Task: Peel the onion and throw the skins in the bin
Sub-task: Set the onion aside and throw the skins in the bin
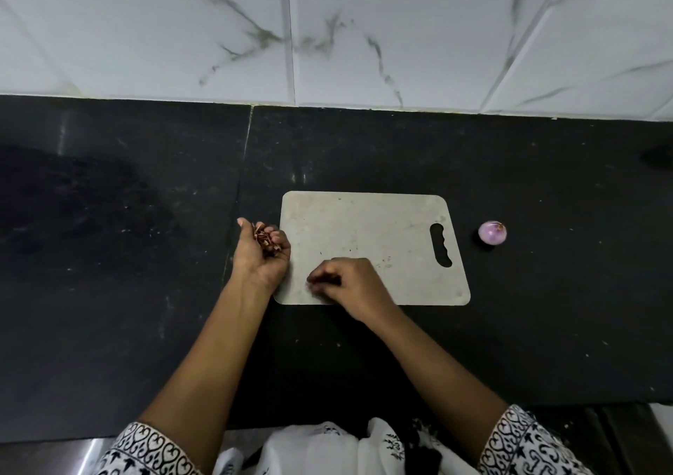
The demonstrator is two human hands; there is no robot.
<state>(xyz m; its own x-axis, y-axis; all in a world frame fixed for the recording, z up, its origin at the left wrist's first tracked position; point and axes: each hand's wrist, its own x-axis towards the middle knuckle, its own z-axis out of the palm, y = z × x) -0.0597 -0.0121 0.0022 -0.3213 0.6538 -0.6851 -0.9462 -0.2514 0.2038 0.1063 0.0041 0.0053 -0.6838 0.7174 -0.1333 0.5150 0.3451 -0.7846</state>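
Fingers (pixel 277 236) of the left hand (pixel 260 256) are curled loosely upward into a cup, and a small heap of reddish onion skins (pixel 265 239) is held in the palm, just off the 9 o'clock edge of the cutting board (pixel 368 227). At the board's 7 o'clock corner the right hand (pixel 349 285) is shown knuckles up, its fingertips drawn together against the board surface; whether a fragment is pinched between them cannot be told. The peeled onion (pixel 492 233), pale purple, is seen resting on the black countertop (pixel 127 292), well apart from both hands, at 3 o'clock from the board and just past its handle slot (pixel 441 245).

The step in hand is judged to be the gathering of the last scraps. It is best done if small dark specks remaining near the board's centre are swept toward the near edge and pinched up, then transferred into the cupped palm, which should be kept level so that nothing is spilled on the way to the bin. No bin is visible in this view.

The countertop is dark, speckled stone with a seam running from 12 to 6 o'clock left of the board. White marbled wall tiles (pixel 364 30) are seen at 12 o'clock. Patterned sleeves (pixel 517 442) are visible at 6 o'clock.
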